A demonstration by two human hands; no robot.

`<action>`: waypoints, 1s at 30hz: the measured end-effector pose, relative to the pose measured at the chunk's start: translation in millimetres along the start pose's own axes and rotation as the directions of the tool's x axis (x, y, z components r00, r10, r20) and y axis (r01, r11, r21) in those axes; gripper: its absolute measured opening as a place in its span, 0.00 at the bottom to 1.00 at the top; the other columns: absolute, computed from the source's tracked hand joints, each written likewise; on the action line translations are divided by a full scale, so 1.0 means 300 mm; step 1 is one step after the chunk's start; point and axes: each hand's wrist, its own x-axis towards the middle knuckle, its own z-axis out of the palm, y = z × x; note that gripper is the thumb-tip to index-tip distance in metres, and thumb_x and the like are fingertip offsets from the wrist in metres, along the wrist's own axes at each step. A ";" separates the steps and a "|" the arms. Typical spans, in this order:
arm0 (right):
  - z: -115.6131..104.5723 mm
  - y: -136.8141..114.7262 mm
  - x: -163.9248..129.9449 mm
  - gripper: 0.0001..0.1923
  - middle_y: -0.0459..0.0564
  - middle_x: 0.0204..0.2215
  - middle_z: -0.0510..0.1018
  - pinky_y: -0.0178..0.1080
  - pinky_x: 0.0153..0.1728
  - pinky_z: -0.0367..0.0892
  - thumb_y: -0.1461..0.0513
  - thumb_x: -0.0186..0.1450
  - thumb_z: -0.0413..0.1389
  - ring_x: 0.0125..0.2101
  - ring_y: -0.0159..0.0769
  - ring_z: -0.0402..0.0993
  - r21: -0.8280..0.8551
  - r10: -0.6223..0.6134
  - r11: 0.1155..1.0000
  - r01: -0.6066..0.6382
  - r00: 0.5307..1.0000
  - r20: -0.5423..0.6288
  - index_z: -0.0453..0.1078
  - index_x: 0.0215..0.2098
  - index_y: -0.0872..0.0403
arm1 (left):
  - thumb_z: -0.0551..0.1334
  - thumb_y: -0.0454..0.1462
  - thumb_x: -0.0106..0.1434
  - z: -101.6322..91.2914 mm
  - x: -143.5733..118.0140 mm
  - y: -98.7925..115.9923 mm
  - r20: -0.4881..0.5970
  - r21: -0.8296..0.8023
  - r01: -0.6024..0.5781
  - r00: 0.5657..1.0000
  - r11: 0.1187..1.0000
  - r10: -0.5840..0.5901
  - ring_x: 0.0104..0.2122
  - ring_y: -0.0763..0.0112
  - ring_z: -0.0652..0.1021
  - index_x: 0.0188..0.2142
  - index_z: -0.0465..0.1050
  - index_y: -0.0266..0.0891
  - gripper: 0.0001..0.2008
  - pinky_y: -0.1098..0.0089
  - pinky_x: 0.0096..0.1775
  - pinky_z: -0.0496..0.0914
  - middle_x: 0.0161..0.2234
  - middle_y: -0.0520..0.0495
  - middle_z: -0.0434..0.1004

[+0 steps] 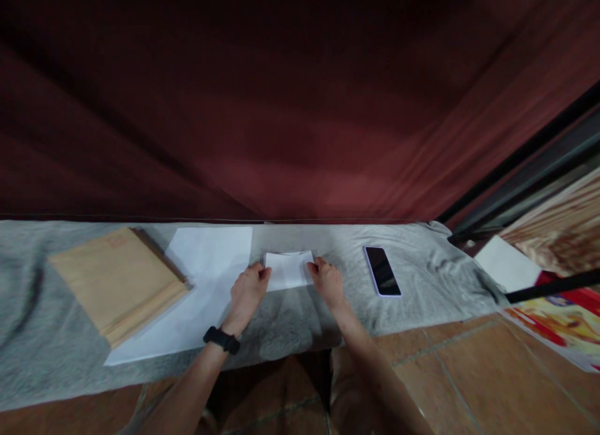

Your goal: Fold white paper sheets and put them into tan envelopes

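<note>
I am looking down through the head camera at a grey cloth [290, 322] spread over a tiled floor [469, 372], with a dark red curtain [300, 110] filling the upper half of the view.

Counting from left to right, I see one stack of brown envelopes [117, 282] at about 9 o'clock, one large white sheet [206, 279] lying partly under that stack, one small folded white paper [288, 269] at the centre, one black phone [382, 270] face up at about 3 o'clock, and one more white sheet [506, 263] off the cloth at the far right.

My left hand [247, 294] wears one black wristband [221, 339] and pinches the left edge of the small folded paper with its fingertips. My right hand [328, 284] grips the paper's right edge in the same way. Both hands are closed on it, and the paper lies flat on the cloth between them, at 12 o'clock from my wrists.

The large sheet sits just beside the left hand, touching or nearly touching it (I cannot tell which). The phone lies near the right hand but apart from it. At 4 o'clock a bright printed sheet [562, 325] lies on the floor, crossed by one dark bar [553, 287]. Nothing covers the folded paper except my own fingertips.
</note>
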 end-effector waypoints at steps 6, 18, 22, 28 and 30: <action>-0.010 -0.017 0.000 0.17 0.54 0.37 0.84 0.36 0.37 0.67 0.52 0.76 0.48 0.40 0.43 0.83 0.005 0.020 1.000 -0.020 0.999 -0.027 0.73 0.47 0.52 | 0.47 0.43 0.74 0.028 -0.019 0.017 -0.083 0.140 0.005 0.997 0.990 0.007 0.42 0.57 0.83 0.48 0.74 0.40 0.18 0.65 0.39 0.71 0.40 0.39 0.84; 0.041 -0.032 0.006 0.18 0.58 0.39 0.83 0.40 0.41 0.66 0.53 0.77 0.46 0.39 0.44 0.82 -0.069 0.047 0.996 -0.055 0.992 -0.117 0.65 0.54 0.57 | 0.45 0.41 0.75 0.047 -0.022 0.029 -0.124 0.184 -0.009 0.992 0.983 0.032 0.41 0.54 0.83 0.54 0.72 0.35 0.22 0.62 0.40 0.73 0.37 0.34 0.82; 0.041 -0.027 0.004 0.16 0.59 0.42 0.81 0.42 0.46 0.64 0.54 0.76 0.46 0.43 0.45 0.78 -0.069 0.001 0.998 -0.012 0.986 -0.165 0.67 0.50 0.57 | 0.44 0.41 0.75 0.065 -0.014 0.020 -0.152 0.187 -0.011 0.988 0.982 0.040 0.41 0.53 0.83 0.53 0.73 0.34 0.22 0.61 0.41 0.73 0.38 0.33 0.82; 0.036 -0.040 0.001 0.15 0.60 0.47 0.78 0.47 0.50 0.63 0.59 0.76 0.45 0.49 0.48 0.72 -0.075 -0.094 0.994 0.077 0.960 -0.263 0.70 0.51 0.56 | 0.44 0.41 0.75 0.067 -0.008 0.019 -0.138 0.196 -0.005 0.990 0.981 0.033 0.41 0.54 0.83 0.53 0.73 0.33 0.22 0.62 0.41 0.74 0.38 0.34 0.82; 0.054 -0.049 0.001 0.16 0.60 0.53 0.76 0.47 0.53 0.63 0.60 0.76 0.45 0.52 0.47 0.71 -0.018 -0.160 0.987 0.161 0.945 -0.287 0.69 0.55 0.56 | 0.45 0.41 0.75 0.067 -0.008 0.020 -0.136 0.197 -0.008 0.990 0.980 0.036 0.42 0.54 0.83 0.53 0.72 0.33 0.22 0.62 0.41 0.74 0.38 0.34 0.83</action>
